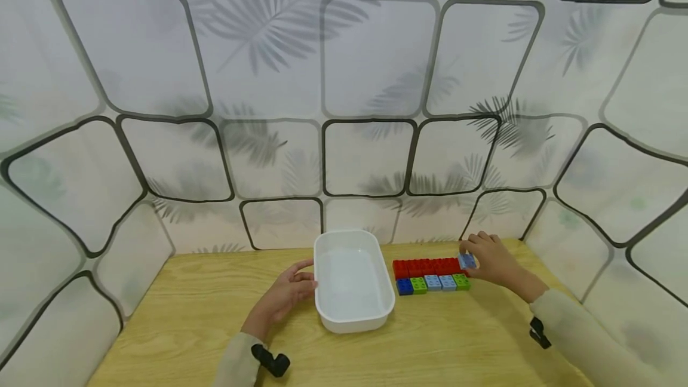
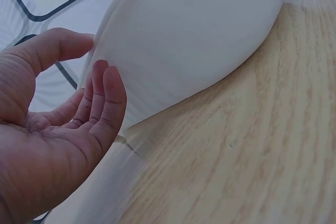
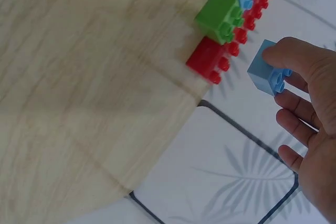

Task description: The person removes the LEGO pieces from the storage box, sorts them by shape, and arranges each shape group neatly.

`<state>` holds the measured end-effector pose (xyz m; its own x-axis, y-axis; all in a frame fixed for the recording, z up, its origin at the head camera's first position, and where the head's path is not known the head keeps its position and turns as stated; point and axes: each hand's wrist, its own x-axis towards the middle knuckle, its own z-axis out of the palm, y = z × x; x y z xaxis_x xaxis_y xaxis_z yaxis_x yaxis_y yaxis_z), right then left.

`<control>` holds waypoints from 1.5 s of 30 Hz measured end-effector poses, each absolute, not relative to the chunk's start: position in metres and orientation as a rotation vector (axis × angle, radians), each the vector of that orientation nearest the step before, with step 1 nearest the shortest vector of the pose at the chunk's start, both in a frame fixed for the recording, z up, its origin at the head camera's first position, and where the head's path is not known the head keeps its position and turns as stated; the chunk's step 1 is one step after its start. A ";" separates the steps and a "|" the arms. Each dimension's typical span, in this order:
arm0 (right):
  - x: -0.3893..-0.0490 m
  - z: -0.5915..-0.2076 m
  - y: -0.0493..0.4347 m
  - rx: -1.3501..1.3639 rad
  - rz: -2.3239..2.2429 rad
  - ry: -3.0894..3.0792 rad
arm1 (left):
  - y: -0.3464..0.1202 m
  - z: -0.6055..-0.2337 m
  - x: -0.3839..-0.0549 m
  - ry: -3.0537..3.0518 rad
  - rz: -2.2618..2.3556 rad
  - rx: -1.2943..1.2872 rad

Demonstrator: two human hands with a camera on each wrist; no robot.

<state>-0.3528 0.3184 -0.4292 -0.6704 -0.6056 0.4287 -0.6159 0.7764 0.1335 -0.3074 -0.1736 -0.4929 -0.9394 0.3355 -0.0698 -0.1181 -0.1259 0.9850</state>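
My right hand [image 1: 491, 258] pinches a light blue toy building brick [image 3: 260, 72] between thumb and fingers. In the right wrist view the brick is apart from the nearby rows, its studs turned towards the palm. Just left of it in the head view runs a row of red bricks [image 1: 424, 267]. Along the front of that row sit a dark blue brick [image 1: 405, 286], green bricks [image 1: 461, 282] and light blue bricks [image 1: 439, 282]. My left hand [image 1: 287, 294] touches the left side of a white plastic tub [image 1: 355, 285], with loosely bent fingers against the outer wall.
The wooden tabletop [image 1: 430, 345] carries the tub and bricks. Behind and on both sides rise pale walls [image 1: 279, 166] with dark outlines and leaf prints. A dark strap [image 1: 539, 332] sits on the right sleeve, another dark device [image 1: 270, 361] on the left.
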 end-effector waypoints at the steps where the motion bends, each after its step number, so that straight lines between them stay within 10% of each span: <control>1: -0.353 -0.431 0.321 0.914 0.031 -2.527 | -0.174 -0.493 -0.308 1.849 2.138 0.240; 45: -0.347 -0.459 0.337 0.857 -0.003 -2.769 | -0.175 -0.497 -0.310 1.840 2.139 0.231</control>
<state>-0.3471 0.3365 -0.4590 -0.7984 -0.5569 0.2290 -0.5563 0.8277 0.0731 -0.3096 -0.1751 -0.4967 -0.9391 0.3345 -0.0786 -0.1277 -0.1273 0.9836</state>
